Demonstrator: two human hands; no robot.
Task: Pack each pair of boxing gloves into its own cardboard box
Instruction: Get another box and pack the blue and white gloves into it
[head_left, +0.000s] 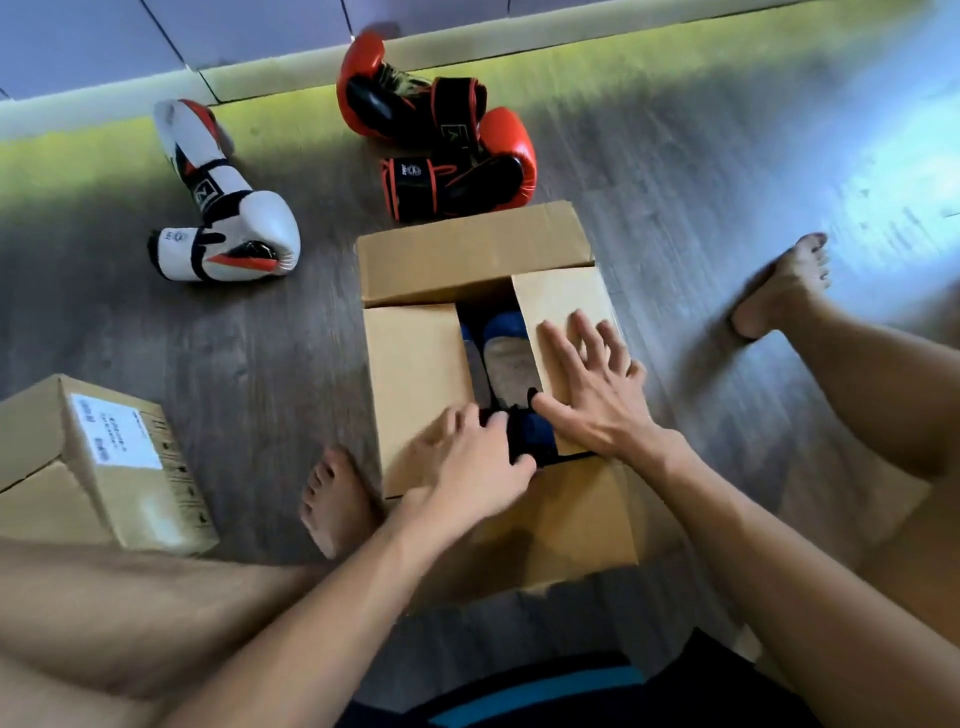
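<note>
Right hand is flat and open, fingers spread, pressing the right flap of the cardboard box down. Left hand is open too, palm on the left flap near the front edge. Between the flaps a blue and grey pair of gloves shows inside the box. On the floor beyond, the white pair lies left, the red pair just behind the box. A second box sits at far left.

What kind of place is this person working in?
Probably a room at home or a small gym: the person sits barefoot on a wood-look floor, with boxing gloves and a labelled cardboard box lying around.
</note>
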